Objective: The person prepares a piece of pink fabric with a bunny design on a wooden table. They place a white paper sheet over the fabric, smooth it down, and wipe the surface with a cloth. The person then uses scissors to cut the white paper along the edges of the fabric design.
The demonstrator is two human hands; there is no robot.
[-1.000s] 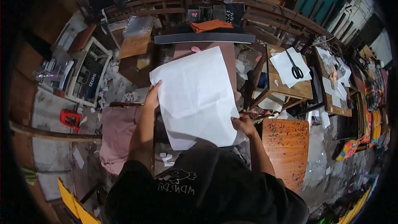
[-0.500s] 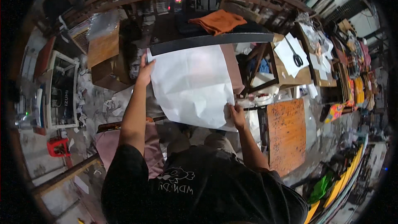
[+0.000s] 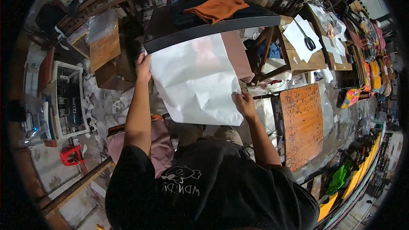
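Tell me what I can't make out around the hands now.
All in the head view:
- White sheet: far edge hidden by the black board.
- Pinkish-brown cloth: its left part is covered by the sheet.
- Left hand: fingertips too small and dim to judge the grip.

My surroundings look dim, while the white sheet point(image 3: 191, 89) before me shows bright. My black shirt point(image 3: 243, 179) loses detail in the gloom. Toward the rim, straight edges bow into blackness.
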